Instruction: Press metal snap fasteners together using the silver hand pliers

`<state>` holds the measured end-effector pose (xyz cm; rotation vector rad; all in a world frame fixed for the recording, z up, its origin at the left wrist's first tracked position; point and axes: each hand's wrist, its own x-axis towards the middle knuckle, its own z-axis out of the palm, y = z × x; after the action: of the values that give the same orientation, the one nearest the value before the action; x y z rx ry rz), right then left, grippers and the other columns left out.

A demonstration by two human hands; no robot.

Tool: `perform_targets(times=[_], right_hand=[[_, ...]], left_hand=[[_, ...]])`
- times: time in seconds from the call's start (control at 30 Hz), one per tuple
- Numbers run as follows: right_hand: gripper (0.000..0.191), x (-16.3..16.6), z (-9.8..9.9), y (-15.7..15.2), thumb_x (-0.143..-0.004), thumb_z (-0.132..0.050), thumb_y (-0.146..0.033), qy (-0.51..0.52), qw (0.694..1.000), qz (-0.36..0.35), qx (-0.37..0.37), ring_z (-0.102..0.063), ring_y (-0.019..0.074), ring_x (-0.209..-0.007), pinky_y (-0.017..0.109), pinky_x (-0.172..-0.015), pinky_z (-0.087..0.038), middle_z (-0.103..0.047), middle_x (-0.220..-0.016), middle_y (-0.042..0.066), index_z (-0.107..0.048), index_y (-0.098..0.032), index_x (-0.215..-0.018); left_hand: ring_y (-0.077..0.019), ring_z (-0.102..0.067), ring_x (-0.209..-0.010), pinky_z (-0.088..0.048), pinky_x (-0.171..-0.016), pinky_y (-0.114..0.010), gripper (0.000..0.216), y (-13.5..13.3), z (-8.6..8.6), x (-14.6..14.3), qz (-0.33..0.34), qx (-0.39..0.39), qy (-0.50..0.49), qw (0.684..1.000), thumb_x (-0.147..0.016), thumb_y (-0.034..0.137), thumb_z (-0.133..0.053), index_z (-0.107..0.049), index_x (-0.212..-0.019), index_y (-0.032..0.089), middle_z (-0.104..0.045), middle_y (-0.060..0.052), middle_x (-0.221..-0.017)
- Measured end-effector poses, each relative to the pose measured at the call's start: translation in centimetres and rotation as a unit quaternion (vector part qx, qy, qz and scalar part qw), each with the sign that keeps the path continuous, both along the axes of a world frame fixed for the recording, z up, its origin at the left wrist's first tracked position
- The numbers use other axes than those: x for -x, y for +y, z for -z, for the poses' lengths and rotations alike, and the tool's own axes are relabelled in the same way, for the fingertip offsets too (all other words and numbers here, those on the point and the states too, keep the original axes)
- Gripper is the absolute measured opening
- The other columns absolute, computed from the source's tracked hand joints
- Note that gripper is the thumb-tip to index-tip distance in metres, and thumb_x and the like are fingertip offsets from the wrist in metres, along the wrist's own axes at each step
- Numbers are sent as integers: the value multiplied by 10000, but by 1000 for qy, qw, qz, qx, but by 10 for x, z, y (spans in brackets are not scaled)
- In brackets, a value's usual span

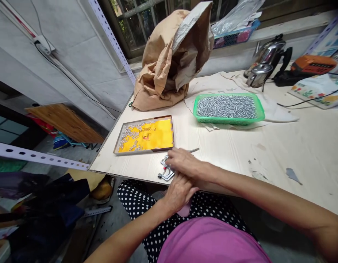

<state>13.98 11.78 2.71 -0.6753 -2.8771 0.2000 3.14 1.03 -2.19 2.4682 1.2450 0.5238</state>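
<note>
At the table's front edge, a small silver metal fixture (166, 172) with a C-shaped frame and a red spot lies beside my hands. My right hand (184, 162) is closed, its fingertips bent down at the top of this fixture. Just below it, my left hand (179, 193) is closed too, its knuckles against the fixture's right end and partly under my right hand. What either hand grips is hidden. A thin pointed metal piece (194, 150) sticks out behind my right hand. Beyond it, a shallow tray (173, 133) with a yellow lining holds small silver metal pins (127, 133).
A green plastic basket (229, 121) full of similar pins stands on a cloth further back. Behind the tray rises an open brown paper sack (158, 62). Metal pots (259, 73) and an orange-and-black battery (314, 65) sit at the back right. A grey scrap (293, 175) lies on the right.
</note>
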Motion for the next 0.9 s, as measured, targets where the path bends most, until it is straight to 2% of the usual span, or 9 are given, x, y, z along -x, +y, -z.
perform_targets(times=[0.13, 0.23, 0.33, 0.4, 0.5, 0.57, 0.63, 0.77, 0.9], right_hand=[[99, 39, 6, -10, -859, -631, -171, -23, 995, -98, -24, -474, 239, -949, 347, -725, -387, -598, -955, 76, -687, -196, -781], [96, 54, 17, -6, -854, -622, -165, -23, 991, -128, -38, -489, 243, -939, 353, -722, -395, -601, -920, 88, -668, -165, -771], [104, 58, 24, -1, -884, -573, -154, 15, 994, -107, -9, -518, 228, -889, 348, -731, -405, -615, -867, 85, -642, -149, -806], [83, 54, 21, 4, -904, -549, -167, 81, 992, -80, 49, -536, 206, -844, 335, -736, -420, -622, -863, 70, -618, -158, -858], [106, 34, 1, 19, -938, -471, -176, 251, 961, -17, 116, -559, 185, -806, 316, -711, -455, -622, -887, 62, -577, -183, -933], [149, 10, -18, 38, -950, -424, -189, 343, 934, 36, 97, -581, 190, -790, 325, -692, -477, -628, -889, 67, -570, -194, -978], [160, -22, -38, 63, -955, -447, -250, 371, 922, 107, 36, -604, 195, -761, 337, -675, -490, -643, -899, 68, -584, -203, -1022], [323, -99, -63, 120, -974, -408, -458, 315, 905, 264, -111, -618, 231, -736, 386, -677, -481, -661, -881, 83, -622, -218, -952], [629, -155, -64, 154, -952, -195, -661, 194, 901, 340, -188, -586, 286, -741, 411, -610, -423, -631, -917, 141, -645, -221, -959]], left_hand=[[-262, -670, -910, -557, -822, -393, 221, -9, -3, -1, -17, 7, 19, 1000, -933, 325, -562, -657, -1036, 154, -705, -105, -966], [-205, -665, -857, -553, -792, -311, 182, -24, -21, 1, 59, -53, -10, 997, -954, 274, -523, -653, -987, 152, -703, -86, -918], [-167, -647, -849, -534, -805, -267, 172, -29, -46, 16, 119, -144, -62, 980, -951, 199, -499, -634, -1036, 134, -702, -81, -936], [-164, -632, -818, -526, -765, -271, 167, -17, -61, 42, 62, -193, -72, 977, -948, 168, -487, -637, -1019, 145, -696, -69, -895], [-194, -608, -864, -503, -779, -315, 199, 27, -75, 100, -154, -187, 7, 970, -959, 155, -463, -658, -996, 161, -681, -76, -919], [-213, -597, -875, -489, -811, -340, 197, 63, -78, 142, -282, -136, 84, 946, -954, 196, -493, -685, -941, 152, -675, -81, -898], [-226, -584, -939, -466, -855, -337, 198, 95, -75, 176, -360, -63, 156, 918, -941, 200, -514, -703, -936, 144, -669, -87, -920], [-235, -553, -1014, -433, -873, -321, 283, 132, -60, 208, -389, 35, 242, 888, -959, 207, -448, -716, -902, 134, -645, -105, -976], [-235, -547, -993, -428, -840, -309, 301, 143, -49, 207, -378, 49, 255, 889, -935, 177, -444, -697, -780, 125, -631, -116, -923]])
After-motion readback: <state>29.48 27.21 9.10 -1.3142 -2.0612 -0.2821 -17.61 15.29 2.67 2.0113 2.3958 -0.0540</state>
